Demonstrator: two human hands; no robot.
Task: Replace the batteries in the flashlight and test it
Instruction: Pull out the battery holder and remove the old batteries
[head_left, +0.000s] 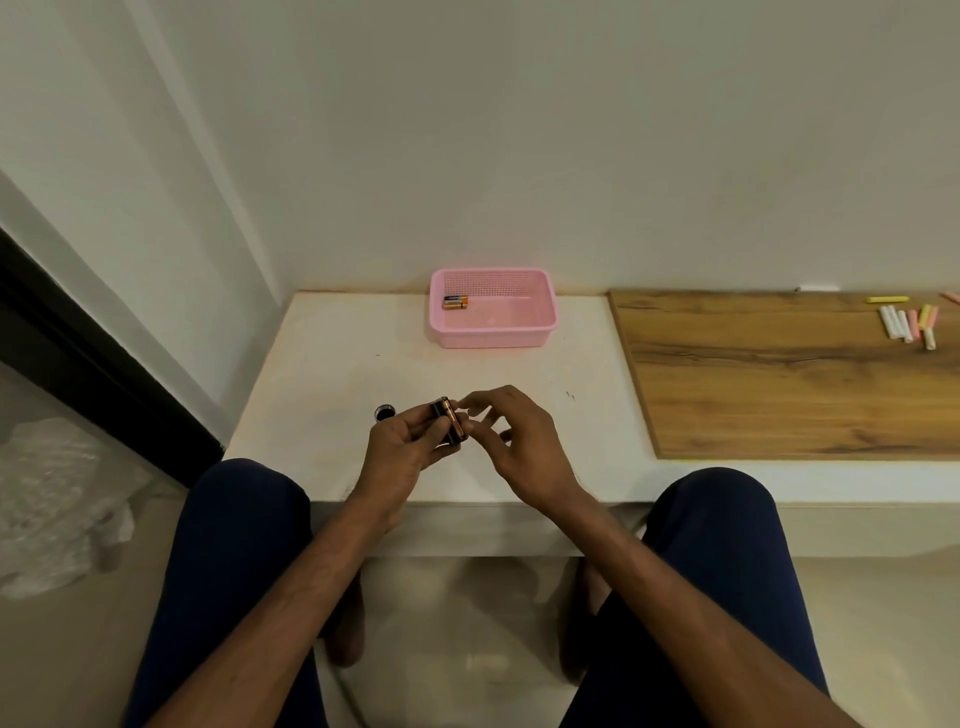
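My left hand (402, 449) grips a small black battery holder (445, 422) with copper-and-black batteries showing in it, held over the front of the white table (322, 374). My right hand (511, 441) is at the holder's right side, thumb and forefinger touching the top end of a battery there. A small black round cap (384, 412) stands on the table just left of my left hand. Two more batteries (455, 302) lie in the back left corner of a pink basket (493, 338) by the wall. The flashlight body itself is not visible.
A wooden board (779, 374) covers the table's right part, with several coloured chalk sticks (909, 322) at its far right. The wall runs right behind the basket. My knees sit below the table's front edge. A crumpled white sheet (52, 499) lies on the floor at left.
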